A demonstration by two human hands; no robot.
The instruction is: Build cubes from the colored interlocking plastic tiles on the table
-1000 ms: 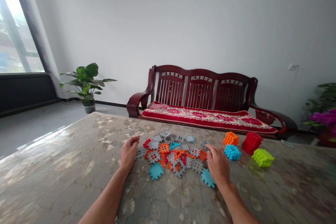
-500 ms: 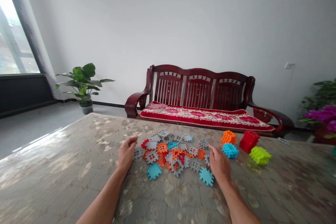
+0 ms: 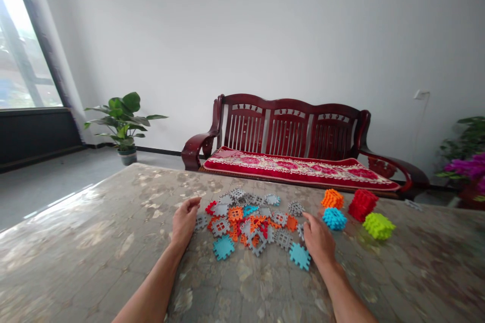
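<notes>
A heap of flat interlocking plastic tiles (image 3: 250, 219) in grey, orange, red and blue lies on the marbled table (image 3: 94, 242). My left hand (image 3: 184, 221) rests at the heap's left edge, fingers loosely curled, touching a grey tile. My right hand (image 3: 317, 239) lies at the heap's right edge with fingers bent over a grey tile, next to a loose blue tile (image 3: 300, 256). Another blue tile (image 3: 223, 247) lies in front of the heap. To the right stand built cubes: orange (image 3: 332, 199), blue (image 3: 334, 218), red (image 3: 362, 205) and green (image 3: 378, 225).
A dark wooden bench (image 3: 291, 136) with a red cushion stands behind the table against the white wall. A potted plant (image 3: 123, 118) is on the floor at the left by a window; purple flowers (image 3: 470, 166) are at the far right.
Both hands have stayed at the heap's edges; my right hand has shifted slightly toward the tiles. The view wobbled a little.
</notes>
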